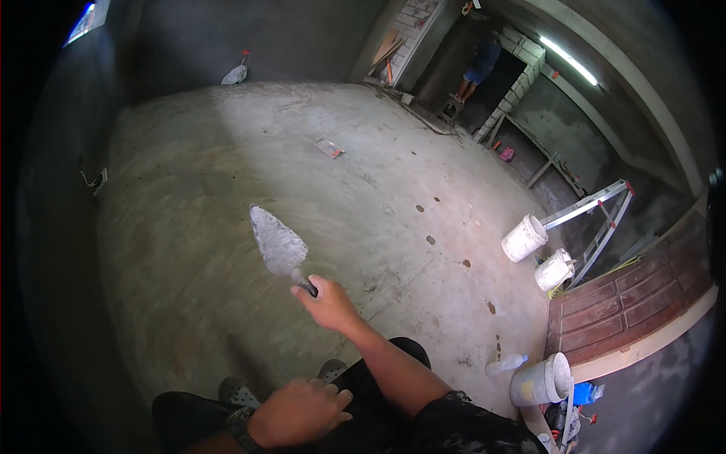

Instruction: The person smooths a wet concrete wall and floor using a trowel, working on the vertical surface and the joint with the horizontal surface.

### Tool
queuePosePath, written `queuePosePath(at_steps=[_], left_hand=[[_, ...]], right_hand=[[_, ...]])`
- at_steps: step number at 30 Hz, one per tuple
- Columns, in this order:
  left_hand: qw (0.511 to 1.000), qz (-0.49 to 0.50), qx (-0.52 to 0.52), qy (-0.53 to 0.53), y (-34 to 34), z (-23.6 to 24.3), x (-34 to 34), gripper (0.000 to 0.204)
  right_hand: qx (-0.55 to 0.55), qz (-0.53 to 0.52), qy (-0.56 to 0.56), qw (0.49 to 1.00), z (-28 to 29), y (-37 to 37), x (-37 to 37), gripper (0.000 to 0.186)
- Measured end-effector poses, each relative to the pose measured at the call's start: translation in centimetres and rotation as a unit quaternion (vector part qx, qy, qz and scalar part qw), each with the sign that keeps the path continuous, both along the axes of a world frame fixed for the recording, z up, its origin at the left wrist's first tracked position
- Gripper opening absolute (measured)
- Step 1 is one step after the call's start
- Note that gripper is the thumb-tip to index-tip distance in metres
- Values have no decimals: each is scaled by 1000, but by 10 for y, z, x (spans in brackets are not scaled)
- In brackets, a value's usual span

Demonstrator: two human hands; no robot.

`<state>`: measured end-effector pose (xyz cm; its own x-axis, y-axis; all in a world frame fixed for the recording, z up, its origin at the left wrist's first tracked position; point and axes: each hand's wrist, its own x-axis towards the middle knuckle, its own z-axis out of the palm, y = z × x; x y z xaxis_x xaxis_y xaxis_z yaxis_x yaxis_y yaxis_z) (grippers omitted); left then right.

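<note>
My right hand (333, 306) is closed around the dark handle of a pointed trowel (278, 240). The trowel's blade is coated with grey mortar and points away to the upper left, above the smooth grey floor (363, 204). Close to my lap, my left hand (301, 415) is loosely curled, with no object showing in it; its palm is hidden. A dark watch or band (240, 428) circles that wrist. Beyond the trowel, a flat float with an orange-red part (330, 148) lies on the floor.
Two white buckets (524, 238) stand by an aluminium stepladder (605, 216) at the right. Nearer are another bucket (541, 380), a plastic bottle (507, 365) and a brown panelled door (620, 299) on its side. A person (481, 64) stands at the far doorway. A bag (235, 75) rests by the back wall.
</note>
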<state>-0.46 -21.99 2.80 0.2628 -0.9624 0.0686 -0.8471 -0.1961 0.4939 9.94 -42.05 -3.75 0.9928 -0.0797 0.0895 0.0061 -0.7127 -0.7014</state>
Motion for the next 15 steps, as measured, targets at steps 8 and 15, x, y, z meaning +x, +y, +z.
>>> queuePosePath(at_steps=[8, 15], left_hand=[[1000, -9, -22, -3, -4, 1, 3, 32], [1000, -9, 0, 10, -4, 5, 4, 32]], right_hand=[[13, -8, -18, 1000, 2, -5, -1, 49], [14, -6, -2, 1000, 12, -1, -2, 49]])
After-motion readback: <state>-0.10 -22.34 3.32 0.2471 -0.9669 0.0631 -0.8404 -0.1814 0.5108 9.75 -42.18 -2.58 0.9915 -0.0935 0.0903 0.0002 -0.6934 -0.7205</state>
